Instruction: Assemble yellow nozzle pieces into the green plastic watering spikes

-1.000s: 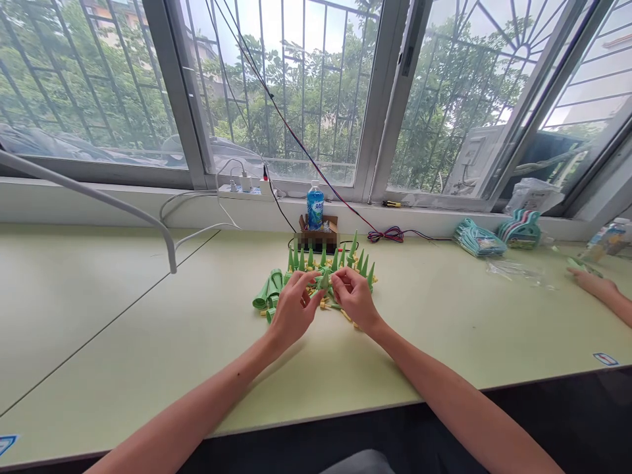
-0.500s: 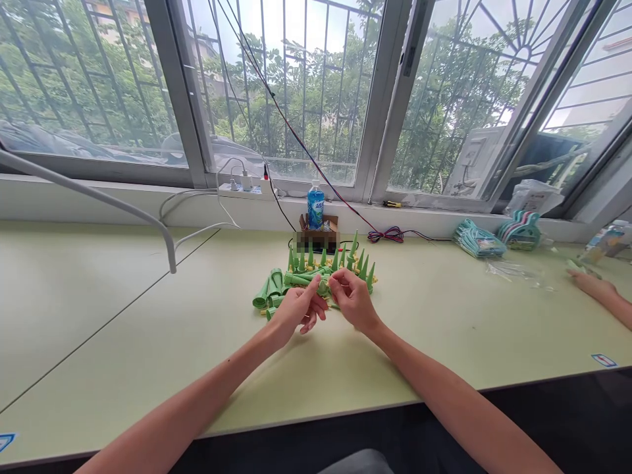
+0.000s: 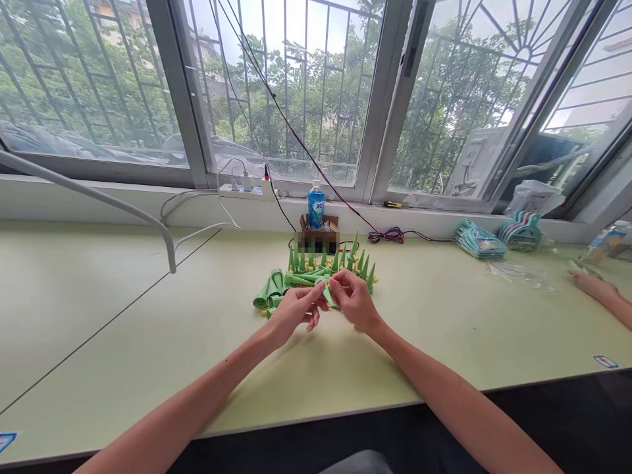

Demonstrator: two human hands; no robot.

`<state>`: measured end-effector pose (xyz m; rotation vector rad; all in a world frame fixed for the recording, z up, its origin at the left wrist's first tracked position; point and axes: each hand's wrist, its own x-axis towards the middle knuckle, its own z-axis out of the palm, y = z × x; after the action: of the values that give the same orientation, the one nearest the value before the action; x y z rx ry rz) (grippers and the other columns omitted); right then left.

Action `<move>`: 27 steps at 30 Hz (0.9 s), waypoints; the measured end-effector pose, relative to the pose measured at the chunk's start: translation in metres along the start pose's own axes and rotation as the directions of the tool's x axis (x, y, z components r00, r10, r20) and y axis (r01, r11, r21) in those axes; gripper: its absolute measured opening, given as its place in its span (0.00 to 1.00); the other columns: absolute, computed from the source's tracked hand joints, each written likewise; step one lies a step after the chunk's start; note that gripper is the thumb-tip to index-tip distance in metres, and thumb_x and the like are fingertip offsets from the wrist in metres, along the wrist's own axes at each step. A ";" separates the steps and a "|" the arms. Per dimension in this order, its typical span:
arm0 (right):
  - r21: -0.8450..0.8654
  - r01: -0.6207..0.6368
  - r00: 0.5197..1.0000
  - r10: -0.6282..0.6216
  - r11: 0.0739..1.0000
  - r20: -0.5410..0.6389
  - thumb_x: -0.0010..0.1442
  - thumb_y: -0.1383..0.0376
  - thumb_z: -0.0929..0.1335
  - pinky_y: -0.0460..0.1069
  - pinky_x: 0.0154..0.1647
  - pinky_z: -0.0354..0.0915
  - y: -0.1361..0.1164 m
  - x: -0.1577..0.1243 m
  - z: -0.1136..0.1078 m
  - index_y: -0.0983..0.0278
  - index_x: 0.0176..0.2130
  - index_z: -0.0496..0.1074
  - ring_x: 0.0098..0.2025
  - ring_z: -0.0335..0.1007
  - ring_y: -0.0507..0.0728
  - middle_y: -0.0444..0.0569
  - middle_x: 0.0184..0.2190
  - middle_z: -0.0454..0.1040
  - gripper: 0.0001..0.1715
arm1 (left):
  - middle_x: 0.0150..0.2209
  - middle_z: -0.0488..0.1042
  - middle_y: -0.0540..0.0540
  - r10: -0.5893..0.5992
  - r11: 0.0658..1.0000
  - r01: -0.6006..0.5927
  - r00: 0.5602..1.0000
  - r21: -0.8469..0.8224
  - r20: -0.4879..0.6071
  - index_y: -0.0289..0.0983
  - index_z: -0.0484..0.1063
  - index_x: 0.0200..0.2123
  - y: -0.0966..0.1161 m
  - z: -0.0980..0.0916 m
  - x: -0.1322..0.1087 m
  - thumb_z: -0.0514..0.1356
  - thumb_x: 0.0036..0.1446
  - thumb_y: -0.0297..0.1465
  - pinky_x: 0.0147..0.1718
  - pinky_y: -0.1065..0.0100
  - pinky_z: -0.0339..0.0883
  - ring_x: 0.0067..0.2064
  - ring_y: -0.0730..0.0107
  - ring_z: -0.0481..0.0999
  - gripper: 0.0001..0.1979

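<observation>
My left hand (image 3: 297,308) is closed on a green plastic cone (image 3: 327,293), thumb and fingers gripping its wide end. The cone tilts down to the right between my hands. Against that wide end, the fingertips of my right hand (image 3: 354,301) are pinched together; whatever is in them is too small and covered to make out. Just behind my hands stand several upright green cones (image 3: 364,268) with small yellow pieces about their bases. More green cones (image 3: 269,289) lie in a pile by my left hand, some showing open round ends.
Behind the cones, a blue-liquid bottle (image 3: 316,205) stands by a small cardboard box (image 3: 332,228). A coiled cable (image 3: 388,234) and teal hangers (image 3: 478,239) lie farther right. Another person's hand (image 3: 592,286) rests at the right. A grey curved tube (image 3: 148,214) crosses the left side.
The green cone between my hands has turned, so its side now points down to the right. Both hands stay almost in place.
</observation>
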<state>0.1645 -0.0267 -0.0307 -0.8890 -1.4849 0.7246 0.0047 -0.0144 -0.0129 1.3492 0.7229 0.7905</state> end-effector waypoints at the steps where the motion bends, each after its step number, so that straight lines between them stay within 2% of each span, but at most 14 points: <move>1: 0.001 -0.003 1.000 0.003 1.000 0.003 0.62 0.55 0.65 0.44 0.19 0.54 0.000 0.000 0.000 0.62 0.31 0.62 0.19 0.55 0.48 0.40 0.21 0.61 0.15 | 0.23 0.70 0.47 0.014 1.000 -0.014 1.000 0.016 0.000 0.32 0.70 0.25 0.000 0.000 0.000 0.60 0.54 0.49 0.15 0.74 0.56 0.18 0.79 0.64 0.24; 6: -0.011 -0.016 1.000 0.016 1.000 0.005 0.62 0.55 0.65 0.44 0.18 0.51 0.000 0.000 0.000 0.62 0.30 0.63 0.19 0.52 0.47 0.39 0.20 0.59 0.15 | 0.16 0.64 0.52 0.108 0.984 -0.104 0.994 0.144 -0.020 0.34 0.67 0.23 0.000 -0.003 -0.001 0.62 0.54 0.45 0.17 0.74 0.56 0.18 0.78 0.62 0.20; 12: 0.000 -0.023 1.000 0.023 1.000 0.005 0.61 0.54 0.66 0.44 0.17 0.50 0.000 0.001 0.000 0.63 0.30 0.63 0.18 0.51 0.47 0.39 0.20 0.58 0.16 | 0.16 0.63 0.54 0.232 0.935 -0.205 0.971 0.290 -0.060 0.35 0.66 0.23 0.001 -0.003 -0.003 0.64 0.52 0.40 0.18 0.73 0.56 0.17 0.79 0.61 0.16; 22: 0.083 -0.044 0.999 0.042 0.996 0.025 0.61 0.55 0.66 0.43 0.16 0.49 0.000 0.001 0.001 0.62 0.29 0.63 0.17 0.49 0.46 0.37 0.18 0.56 0.16 | 0.17 0.62 0.54 0.281 0.928 -0.254 0.957 0.273 -0.066 0.35 0.69 0.25 0.002 -0.001 -0.003 0.66 0.50 0.38 0.15 0.74 0.55 0.18 0.78 0.61 0.13; 27: 0.089 -0.058 0.998 0.057 0.994 0.017 0.61 0.55 0.66 0.43 0.16 0.49 -0.001 0.000 0.000 0.63 0.29 0.64 0.16 0.50 0.46 0.37 0.18 0.57 0.16 | 0.18 0.63 0.54 0.319 0.898 -0.273 0.944 0.345 -0.082 0.35 0.69 0.24 0.004 0.001 -0.005 0.66 0.49 0.38 0.14 0.74 0.56 0.17 0.78 0.62 0.14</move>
<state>0.1640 -0.0269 -0.0297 -0.8621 -1.4330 0.8353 0.0024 -0.0188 -0.0090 1.7506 0.7916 1.0469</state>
